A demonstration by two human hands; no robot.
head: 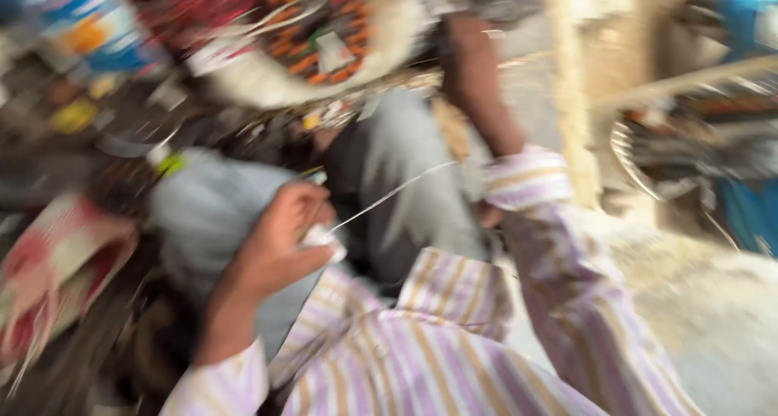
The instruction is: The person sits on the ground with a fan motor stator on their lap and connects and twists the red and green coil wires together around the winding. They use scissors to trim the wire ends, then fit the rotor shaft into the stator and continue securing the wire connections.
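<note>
The left hand (pixel 279 238) pinches a small white soft wad, paper or cloth (pixel 322 239), and a thin pale thread (pixel 389 196) runs taut from it toward the right hand (pixel 487 215). That hand is mostly hidden under the striped cuff (pixel 527 179), so its grip I cannot tell. The thread seems light and easy to snap; better hold near its ends.

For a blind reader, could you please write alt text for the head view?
Blurred view: the left hand grips a small white wad with a thin white thread running right toward the striped right sleeve; the right hand is hidden.
</note>
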